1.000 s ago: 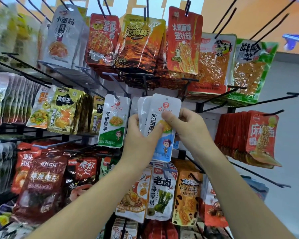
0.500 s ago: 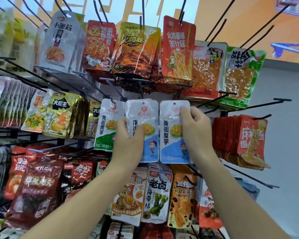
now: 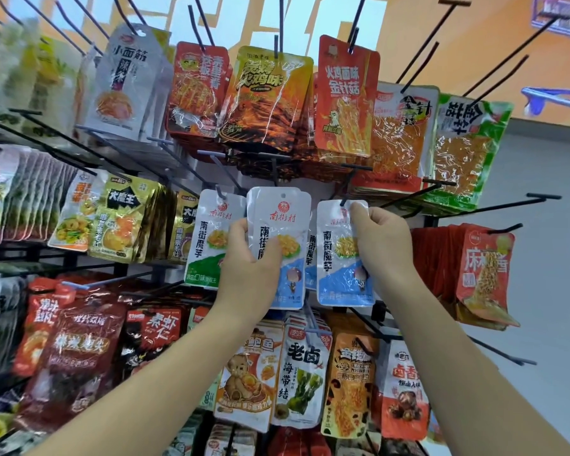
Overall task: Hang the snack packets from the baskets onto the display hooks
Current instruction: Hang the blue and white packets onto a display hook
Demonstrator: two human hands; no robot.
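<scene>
Since half a second ago, the single blue packet (image 3: 338, 281) has drifted further right of the green packet (image 3: 208, 245). The gap to the other held packets is wider, and its top edge now meets the tip of a hook (image 3: 344, 201).

Landmark: the green packet, hanging on its own peg at mid-rack.

- Left of it: gold packets (image 3: 122, 222) in tight rows on black pegs. Beyond them the rows are blurred.
- Just right of it, overlapping its right edge: the left hand (image 3: 247, 268), forearm rising from lower left. The thumb lies across the front of the blue packets (image 3: 278, 218) and the fingers curl behind, grasping them. A second packet's edge shows behind the front one. They are held upright, on no hook, with the hang hole free.
- Farther right: the right hand (image 3: 384, 245), forearm rising from lower right. The fingers are clenched on the single blue packet's upper right corner, pinching it upright. Cannot tell whether the hook has passed through the hang hole.
- Farthest right: red packets (image 3: 484, 268) stacked on a peg.

Above the green packet hangs a row of red and orange packets (image 3: 270, 93). Below and to its right hangs a kelp packet (image 3: 298, 373). Behind the rack are an orange wall (image 3: 474, 60), up and right of the green packet, and a grey wall (image 3: 556, 274) at far right.
</scene>
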